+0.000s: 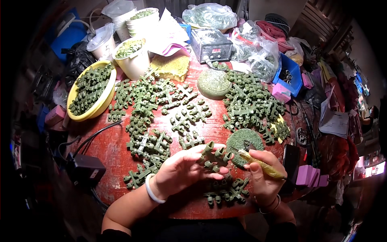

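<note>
Above the near middle of the red table, my left hand (180,168) is closed on a green wax-like piece (210,155) with several stubby cup-shaped ends pointing up. My right hand (263,181) grips a pen-like tool (266,168) wrapped in yellowish material, its tip angled up and left towards the piece but apart from it. Just behind the tool lies a round green disc (237,142) with a dark centre. Similar branched green pieces (227,192) lie on the table below my hands. Heaps of them (145,103) spread to the left, and another heap (250,101) sits at the right.
A yellow basin (112,97) of green pieces stands left, with white buckets (135,66) behind. At the back are a control box (209,45) with a lit display, a sponge (171,66) and plastic bags (258,54). Pink blocks (308,176) lie right; a black adapter (89,167) sits left.
</note>
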`<state>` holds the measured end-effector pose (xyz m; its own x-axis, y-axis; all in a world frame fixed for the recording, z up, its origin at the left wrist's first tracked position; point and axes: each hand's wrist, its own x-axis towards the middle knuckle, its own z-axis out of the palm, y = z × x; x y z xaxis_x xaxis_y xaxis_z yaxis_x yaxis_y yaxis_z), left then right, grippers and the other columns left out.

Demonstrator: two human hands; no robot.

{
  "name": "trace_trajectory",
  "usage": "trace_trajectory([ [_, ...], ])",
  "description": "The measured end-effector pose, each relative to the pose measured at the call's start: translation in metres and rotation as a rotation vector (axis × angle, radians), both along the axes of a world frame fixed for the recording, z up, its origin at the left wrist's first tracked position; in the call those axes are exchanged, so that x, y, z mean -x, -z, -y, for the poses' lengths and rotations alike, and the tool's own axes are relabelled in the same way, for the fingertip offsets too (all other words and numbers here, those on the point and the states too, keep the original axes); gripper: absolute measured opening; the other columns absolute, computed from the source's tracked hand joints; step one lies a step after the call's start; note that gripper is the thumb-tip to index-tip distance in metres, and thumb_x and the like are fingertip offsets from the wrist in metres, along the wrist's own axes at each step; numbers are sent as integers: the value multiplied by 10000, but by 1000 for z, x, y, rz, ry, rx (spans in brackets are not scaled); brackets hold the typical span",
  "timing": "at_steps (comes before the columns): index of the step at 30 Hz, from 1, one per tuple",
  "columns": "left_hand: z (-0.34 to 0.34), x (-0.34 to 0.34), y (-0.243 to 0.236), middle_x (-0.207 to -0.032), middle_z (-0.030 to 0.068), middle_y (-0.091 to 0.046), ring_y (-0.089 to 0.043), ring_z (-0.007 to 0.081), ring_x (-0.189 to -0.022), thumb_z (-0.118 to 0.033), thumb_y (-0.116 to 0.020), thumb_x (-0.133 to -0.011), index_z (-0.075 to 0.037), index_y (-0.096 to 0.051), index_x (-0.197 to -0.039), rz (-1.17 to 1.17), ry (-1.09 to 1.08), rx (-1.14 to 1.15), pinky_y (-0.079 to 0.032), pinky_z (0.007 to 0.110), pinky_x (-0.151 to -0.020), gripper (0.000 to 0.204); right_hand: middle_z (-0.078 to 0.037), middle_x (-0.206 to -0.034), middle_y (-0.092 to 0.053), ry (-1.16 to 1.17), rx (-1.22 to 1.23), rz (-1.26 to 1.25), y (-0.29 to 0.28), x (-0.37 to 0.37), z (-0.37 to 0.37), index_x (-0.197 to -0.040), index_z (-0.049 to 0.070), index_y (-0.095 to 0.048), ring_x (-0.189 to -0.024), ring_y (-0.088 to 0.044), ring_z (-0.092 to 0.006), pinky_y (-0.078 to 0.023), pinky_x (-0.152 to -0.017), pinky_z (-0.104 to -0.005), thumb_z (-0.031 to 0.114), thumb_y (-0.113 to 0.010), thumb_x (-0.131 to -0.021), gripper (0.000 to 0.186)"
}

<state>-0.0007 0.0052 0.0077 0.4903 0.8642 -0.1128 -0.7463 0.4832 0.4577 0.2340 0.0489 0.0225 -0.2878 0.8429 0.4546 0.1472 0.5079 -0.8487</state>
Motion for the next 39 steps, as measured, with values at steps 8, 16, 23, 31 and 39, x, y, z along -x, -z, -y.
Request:
trace_trajectory([
  [8,2,2,-1,-1349,252,-539,-570,335,-1236,-106,-472,-915,67,-306,-1486,7,2,15,-451,450,-1071,619,-114,-821,-686,-14,96,-103,-1,-4,1,-1080,-34,-685,-645,-606,-170,-461,-587,-285,114,-706,-913,225],
  [16,4,-2,-1,-1365,202,-548,-599,275,-1198,18,-537,-944,48,-391,-1457,-179,-41,-63,-484,395,-1044,535,-120,-900,-718,-320,210,4,-6,1,0,-1092,1,-690,-698,-646,-169,-498,-656,-285,65,-696,-902,201],
  [23,4,-2,4,-1448,150,-498,-553,246,-1260,-7,-533,-985,33,-393,-1465,-273,-29,-198,-467,386,-1065,502,-146,-1068,-692,-288,660,-270,-16,-3,4,-1098,-30,-672,-829,-663,-119,-542,-757,-246,57,-627,-967,163],
  [31,2,-3,-2,-1499,158,-450,-491,235,-1335,50,-469,-978,37,-391,-1468,-461,-68,-388,-436,393,-1105,496,-119,-936,-706,-323,239,139,-14,-2,-3,-1074,11,-700,-798,-688,-207,-524,-719,-312,67,-683,-911,173],
  [39,1,-3,1,-1519,167,-433,-494,248,-1345,154,-376,-889,53,-384,-1474,-620,-137,-602,-413,389,-1121,593,-129,-1016,-689,-291,734,-356,-7,-5,1,-1105,-51,-632,-755,-673,-125,-546,-688,-233,185,-618,-992,261],
])
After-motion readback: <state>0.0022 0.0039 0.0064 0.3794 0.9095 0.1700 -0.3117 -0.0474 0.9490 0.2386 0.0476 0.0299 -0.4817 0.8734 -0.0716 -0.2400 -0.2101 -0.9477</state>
